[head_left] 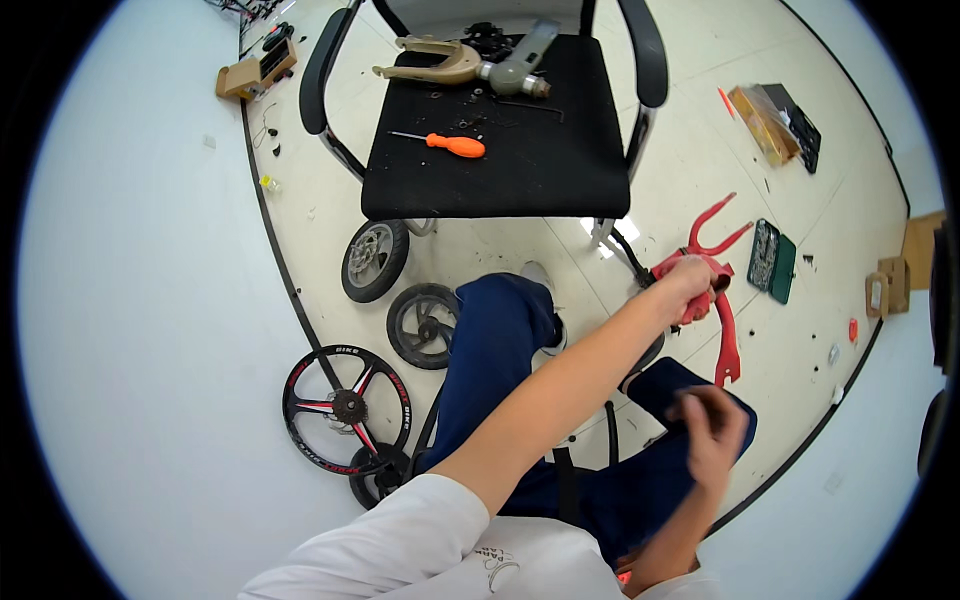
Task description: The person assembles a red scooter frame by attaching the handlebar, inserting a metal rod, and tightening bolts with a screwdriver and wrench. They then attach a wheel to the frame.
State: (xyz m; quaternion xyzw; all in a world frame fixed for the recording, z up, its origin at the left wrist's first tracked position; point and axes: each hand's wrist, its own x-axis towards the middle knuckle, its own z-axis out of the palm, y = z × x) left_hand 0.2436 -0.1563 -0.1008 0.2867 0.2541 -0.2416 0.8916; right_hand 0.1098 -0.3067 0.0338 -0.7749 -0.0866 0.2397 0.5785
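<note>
My left arm reaches across to the right, and my left hand (687,280) is closed around the middle of a red bike frame part (727,340). This part has a two-pronged end pointing away from me and a flat slotted end pointing back toward my right knee. Below it, my right hand (712,435) hovers over my right thigh, smeared by motion. Its fingers look bent, but whether anything is in them cannot be made out.
A black chair (500,180) ahead holds an orange screwdriver (455,146), a tan fork (440,65) and a grey metal part (515,75). Wheels (375,260) lie at the left, including a red-and-black one (350,407). A green socket case (783,265) lies right of the frame part.
</note>
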